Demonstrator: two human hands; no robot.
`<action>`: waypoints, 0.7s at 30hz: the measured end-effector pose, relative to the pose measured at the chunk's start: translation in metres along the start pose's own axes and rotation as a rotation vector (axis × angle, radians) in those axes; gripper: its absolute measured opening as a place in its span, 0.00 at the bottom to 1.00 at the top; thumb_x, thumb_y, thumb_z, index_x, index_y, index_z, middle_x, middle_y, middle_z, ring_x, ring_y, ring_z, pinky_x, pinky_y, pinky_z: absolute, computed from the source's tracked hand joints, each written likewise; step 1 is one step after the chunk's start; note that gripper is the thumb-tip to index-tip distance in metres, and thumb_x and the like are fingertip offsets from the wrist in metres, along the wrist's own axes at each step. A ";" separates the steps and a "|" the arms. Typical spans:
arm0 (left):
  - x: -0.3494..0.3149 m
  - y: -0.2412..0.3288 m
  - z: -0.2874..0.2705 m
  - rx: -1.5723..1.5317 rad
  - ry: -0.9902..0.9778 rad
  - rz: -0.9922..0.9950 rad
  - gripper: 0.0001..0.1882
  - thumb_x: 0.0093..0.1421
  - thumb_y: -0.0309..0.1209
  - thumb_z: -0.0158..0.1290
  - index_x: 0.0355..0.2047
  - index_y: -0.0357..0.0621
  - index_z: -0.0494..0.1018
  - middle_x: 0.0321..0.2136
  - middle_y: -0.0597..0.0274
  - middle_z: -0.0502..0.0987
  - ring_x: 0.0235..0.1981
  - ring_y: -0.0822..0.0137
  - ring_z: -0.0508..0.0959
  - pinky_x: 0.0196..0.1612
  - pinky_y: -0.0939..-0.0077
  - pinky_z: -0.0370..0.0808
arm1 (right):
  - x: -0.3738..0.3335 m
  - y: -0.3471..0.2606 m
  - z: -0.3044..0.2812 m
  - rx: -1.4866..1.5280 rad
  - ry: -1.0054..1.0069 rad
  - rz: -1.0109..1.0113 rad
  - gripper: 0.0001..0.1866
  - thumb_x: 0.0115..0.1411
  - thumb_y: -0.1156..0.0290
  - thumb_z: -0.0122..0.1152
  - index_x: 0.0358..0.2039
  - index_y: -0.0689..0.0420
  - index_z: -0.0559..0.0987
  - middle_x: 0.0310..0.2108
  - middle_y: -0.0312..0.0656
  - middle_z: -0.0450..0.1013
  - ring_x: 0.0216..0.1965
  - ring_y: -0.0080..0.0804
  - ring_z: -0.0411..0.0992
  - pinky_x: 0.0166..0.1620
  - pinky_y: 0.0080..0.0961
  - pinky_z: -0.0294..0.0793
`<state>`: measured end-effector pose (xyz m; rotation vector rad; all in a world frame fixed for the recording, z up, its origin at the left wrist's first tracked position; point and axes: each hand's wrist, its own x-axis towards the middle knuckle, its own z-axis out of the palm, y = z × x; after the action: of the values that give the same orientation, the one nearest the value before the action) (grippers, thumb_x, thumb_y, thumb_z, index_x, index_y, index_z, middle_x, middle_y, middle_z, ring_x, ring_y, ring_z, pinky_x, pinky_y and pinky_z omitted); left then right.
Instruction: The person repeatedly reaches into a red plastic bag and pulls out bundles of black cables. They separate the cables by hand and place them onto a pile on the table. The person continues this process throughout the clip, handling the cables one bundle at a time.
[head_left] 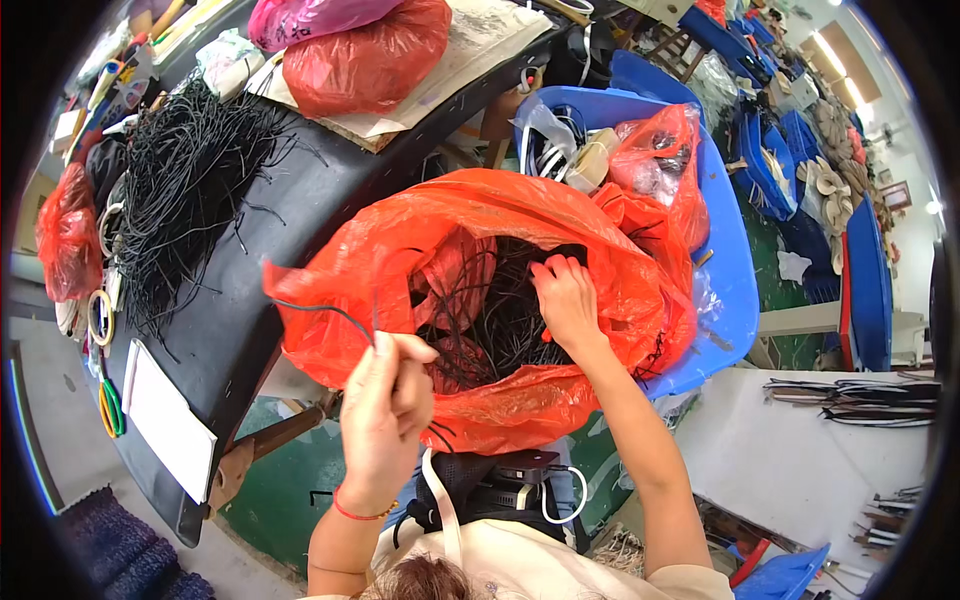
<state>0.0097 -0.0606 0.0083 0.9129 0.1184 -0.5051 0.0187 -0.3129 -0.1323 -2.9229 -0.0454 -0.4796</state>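
A large red plastic bag (390,235) gapes in front of me with a tangle of thin black cords (510,310) inside. My left hand (385,400), with a red string at its wrist, is closed at the bag's near left edge. It pinches one black cord (325,308) between thumb and forefinger; an end of that cord sticks out to the left. Inside the bag's mouth, my right hand (567,300) lies at the right side of the tangle with its fingers curled in. What those fingers grip, if anything, is hidden.
The bag rests against a blue plastic tub (735,310) holding another red bag (665,160). On the black table (290,190) at left lie a heap of black cords (190,170), a white pad (165,420) and tied bags (370,60). Dark strips (860,400) lie on a white surface at right.
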 end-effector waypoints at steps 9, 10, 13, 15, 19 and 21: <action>0.006 -0.031 0.001 0.150 -0.050 -0.194 0.16 0.68 0.37 0.38 0.34 0.38 0.71 0.14 0.79 0.52 0.15 0.84 0.49 0.17 0.86 0.47 | -0.012 -0.035 -0.097 0.543 0.042 0.355 0.04 0.55 0.73 0.59 0.28 0.61 0.77 0.23 0.39 0.72 0.26 0.28 0.68 0.30 0.24 0.66; 0.006 -0.034 0.003 0.162 -0.060 -0.196 0.16 0.68 0.37 0.37 0.34 0.39 0.71 0.14 0.79 0.51 0.15 0.84 0.48 0.17 0.86 0.46 | -0.015 -0.044 -0.110 0.689 -0.006 0.523 0.04 0.57 0.74 0.58 0.28 0.62 0.76 0.21 0.38 0.72 0.22 0.23 0.67 0.27 0.20 0.66; 0.008 -0.035 0.006 0.182 -0.158 -0.285 0.19 0.68 0.39 0.36 0.40 0.36 0.70 0.17 0.74 0.65 0.17 0.81 0.62 0.21 0.87 0.59 | -0.029 -0.057 -0.136 0.743 0.077 0.562 0.05 0.58 0.75 0.57 0.28 0.63 0.76 0.17 0.34 0.69 0.19 0.14 0.62 0.22 0.16 0.61; 0.005 -0.048 0.016 0.063 -0.166 -0.382 0.22 0.68 0.41 0.35 0.46 0.33 0.67 0.28 0.63 0.72 0.28 0.74 0.71 0.33 0.82 0.69 | -0.041 -0.066 -0.147 0.708 0.076 0.600 0.04 0.57 0.75 0.58 0.28 0.63 0.76 0.18 0.34 0.68 0.19 0.15 0.61 0.22 0.16 0.60; 0.013 -0.083 0.020 -0.287 -0.150 -0.608 0.25 0.68 0.41 0.33 0.54 0.31 0.60 0.50 0.45 0.69 0.50 0.59 0.73 0.56 0.66 0.68 | -0.058 -0.097 -0.157 0.519 -0.011 0.322 0.03 0.52 0.78 0.61 0.27 0.61 0.76 0.21 0.43 0.71 0.20 0.35 0.67 0.24 0.29 0.66; 0.020 -0.088 0.019 -0.416 -0.075 -0.637 0.23 0.68 0.40 0.35 0.52 0.32 0.62 0.44 0.51 0.71 0.43 0.63 0.74 0.49 0.70 0.72 | -0.069 -0.111 -0.157 0.454 -0.075 0.206 0.04 0.51 0.76 0.62 0.27 0.60 0.75 0.21 0.43 0.71 0.21 0.39 0.68 0.26 0.32 0.67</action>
<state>-0.0159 -0.1264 -0.0501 0.4312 0.4372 -1.0594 -0.1025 -0.2326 0.0111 -2.4641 0.1203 -0.2814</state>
